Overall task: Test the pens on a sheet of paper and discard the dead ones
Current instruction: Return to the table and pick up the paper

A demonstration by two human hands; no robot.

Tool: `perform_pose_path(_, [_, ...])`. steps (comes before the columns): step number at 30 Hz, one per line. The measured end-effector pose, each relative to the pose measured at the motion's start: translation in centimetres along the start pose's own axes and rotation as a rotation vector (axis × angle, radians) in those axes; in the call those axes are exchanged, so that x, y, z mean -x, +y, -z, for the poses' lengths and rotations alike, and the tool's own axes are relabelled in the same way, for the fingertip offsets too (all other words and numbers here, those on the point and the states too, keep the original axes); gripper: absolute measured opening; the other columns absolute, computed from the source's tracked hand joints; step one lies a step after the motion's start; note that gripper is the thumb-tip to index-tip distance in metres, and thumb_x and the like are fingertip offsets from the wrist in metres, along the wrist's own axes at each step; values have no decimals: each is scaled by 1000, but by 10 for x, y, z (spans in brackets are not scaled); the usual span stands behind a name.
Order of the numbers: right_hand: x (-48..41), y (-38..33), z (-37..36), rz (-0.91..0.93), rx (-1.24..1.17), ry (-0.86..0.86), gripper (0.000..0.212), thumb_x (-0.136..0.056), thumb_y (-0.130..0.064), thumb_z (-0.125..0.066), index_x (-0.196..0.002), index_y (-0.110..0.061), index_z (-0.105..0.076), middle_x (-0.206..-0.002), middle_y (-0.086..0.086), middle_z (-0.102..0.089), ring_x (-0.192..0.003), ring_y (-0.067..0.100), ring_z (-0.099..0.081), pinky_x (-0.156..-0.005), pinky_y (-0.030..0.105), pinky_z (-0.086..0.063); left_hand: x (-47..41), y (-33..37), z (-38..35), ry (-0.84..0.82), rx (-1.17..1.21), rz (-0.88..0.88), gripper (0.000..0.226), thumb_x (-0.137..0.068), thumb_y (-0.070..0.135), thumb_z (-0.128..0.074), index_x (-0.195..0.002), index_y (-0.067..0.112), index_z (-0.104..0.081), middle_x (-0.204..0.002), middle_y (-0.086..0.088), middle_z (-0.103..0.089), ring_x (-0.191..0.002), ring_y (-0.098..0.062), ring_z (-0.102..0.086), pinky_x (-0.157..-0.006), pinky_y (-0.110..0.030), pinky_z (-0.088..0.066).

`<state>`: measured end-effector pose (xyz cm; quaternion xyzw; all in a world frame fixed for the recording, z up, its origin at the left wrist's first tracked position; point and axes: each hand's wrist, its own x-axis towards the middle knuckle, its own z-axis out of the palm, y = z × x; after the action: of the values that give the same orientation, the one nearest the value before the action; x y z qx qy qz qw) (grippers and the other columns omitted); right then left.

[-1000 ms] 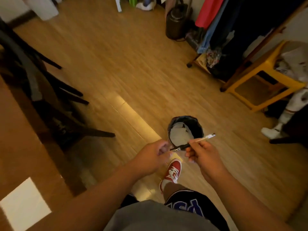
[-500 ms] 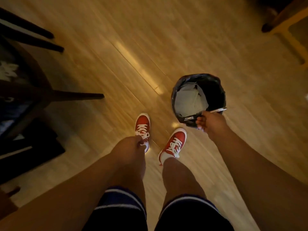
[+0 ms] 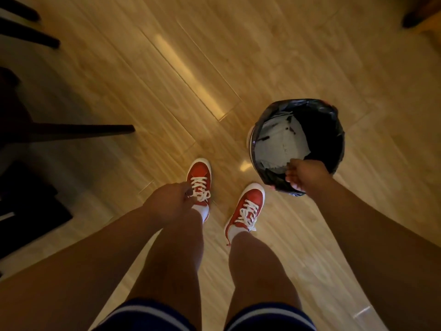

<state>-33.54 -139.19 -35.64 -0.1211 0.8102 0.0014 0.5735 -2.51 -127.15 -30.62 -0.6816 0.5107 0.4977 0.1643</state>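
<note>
My right hand [image 3: 305, 174] hangs over the near rim of the small round bin [image 3: 334, 130], which is lined with a black bag. Its fingers are loosely curled and point down, and no pen shows in them. White crumpled paper [image 3: 281, 142] lies inside the bin; I cannot make out a pen among it. My left hand [image 3: 169, 199] is curled into a loose fist above my left shoe, with a small dark spot at its fingertips that I cannot identify.
I stand on a wooden plank floor [image 3: 191, 68] in red sneakers [image 3: 199, 180], the bin just right of my feet. Dark chair legs [image 3: 78, 130] and dark furniture fill the left side. A yellow stool's foot [image 3: 420, 17] shows at the top right.
The view tipped down to my feet and the bin. The pen my right hand held over the bin half a second ago is gone from it. My left hand dropped to my side.
</note>
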Motion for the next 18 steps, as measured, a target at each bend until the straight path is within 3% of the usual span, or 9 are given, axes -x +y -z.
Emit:
perform_pose_path(4, [65, 8, 7, 118, 189, -35, 27, -96, -23, -54, -76, -5, -59, -54, 6, -60, -30, 11, -49, -32, 13, -31, 37, 5, 21, -8, 63, 19, 24, -92, 40, -58, -107, 22, -62, -103, -1, -71, -92, -18, -64, -73, -26, -42])
perform_pose_path(9, [177, 15, 18, 272, 289, -150, 18, -95, -21, -59, -84, -8, -63, -68, 10, -65, -51, 16, -58, -43, 22, -43, 114, 34, 49, 88, 228, 47, 24, -94, 37, -56, -108, 19, -62, -106, -2, -70, -94, -18, -63, -71, -26, -41])
perform_pose_path(13, [273, 10, 19, 440, 452, -259, 18, -93, -21, -58, -81, -9, -64, -72, 11, -69, -56, 15, -63, -50, 27, -47, 202, 56, 67, 218, 450, 37, 17, -92, 37, -58, -99, 22, -64, -91, 4, -69, -82, -10, -62, -66, -26, -44])
perform_pose_path(16, [341, 10, 15, 599, 610, -347, 18, -94, -19, -56, -82, -8, -64, -78, 16, -70, -62, 20, -64, -55, 30, -50, 270, 60, 66, 337, 625, 55, 11, -93, 36, -59, -92, 27, -64, -77, 11, -62, -67, -1, -57, -56, -16, -39])
perform_pose_path(18, [379, 16, 9, 679, 704, -410, 20, -95, -17, -56, -79, -9, -63, -76, 17, -71, -60, 18, -64, -59, 31, -50, 312, 55, 56, 396, 720, 84, 6, -93, 36, -60, -91, 31, -62, -78, 12, -62, -69, 1, -58, -56, -10, -37])
